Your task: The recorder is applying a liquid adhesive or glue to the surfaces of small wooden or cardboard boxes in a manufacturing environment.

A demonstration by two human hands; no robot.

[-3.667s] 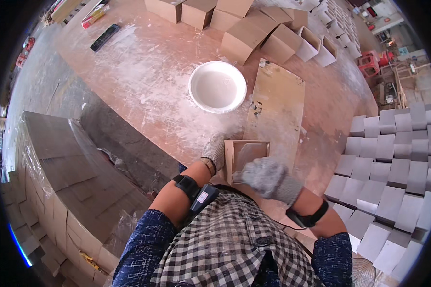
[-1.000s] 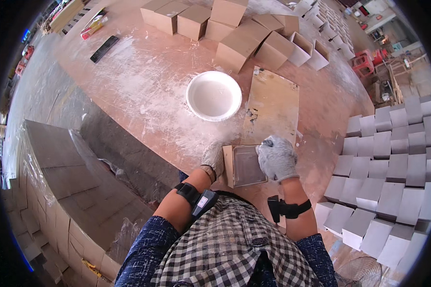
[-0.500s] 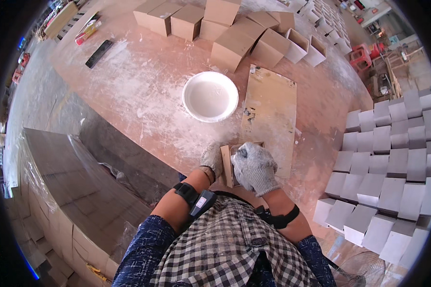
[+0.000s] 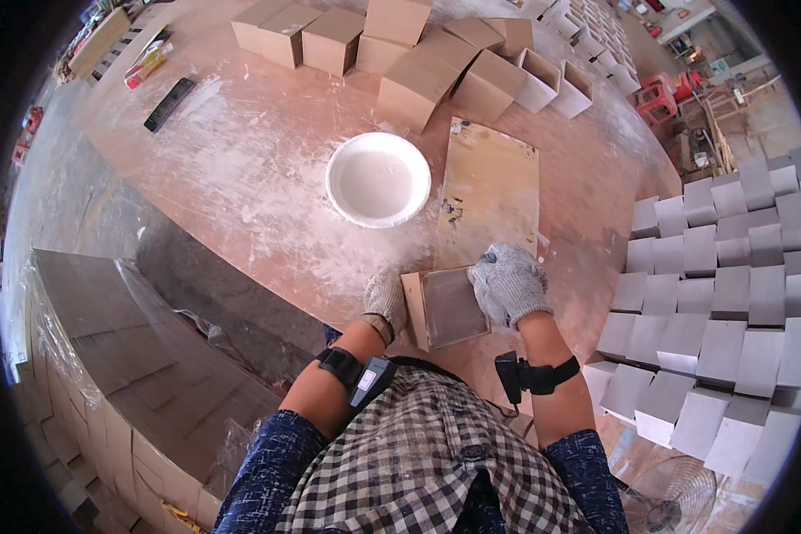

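A small brown box [image 4: 455, 305] sits at the near edge of the table, its upward face grey and smooth-looking. My left hand [image 4: 385, 295], in a grey knit glove, grips the box at its left side; part of its fingers is hidden. At the right edge of that face is my gloved right hand [image 4: 511, 285], fingers curled; what it may hold is hidden. Beyond the hands stands a white round basin [image 4: 336, 191] with whitish contents. A worn tan board [image 4: 494, 182] lies flat to the basin's right.
Several brown boxes [image 4: 427, 76] stand at the table's far side. Rows of greyish-white boxes [image 4: 716, 294] are stacked on the right. On the left rises a plastic-wrapped stack [image 4: 142, 356]. A black phone [image 4: 169, 105] lies far left on the powdery table [image 4: 267, 178]; a fan [image 4: 672, 498] is low right.
My right hand has moved right, from over the box's face to its right edge, uncovering the grey face. My left hand stays at the box's left side. The view has shifted slightly.
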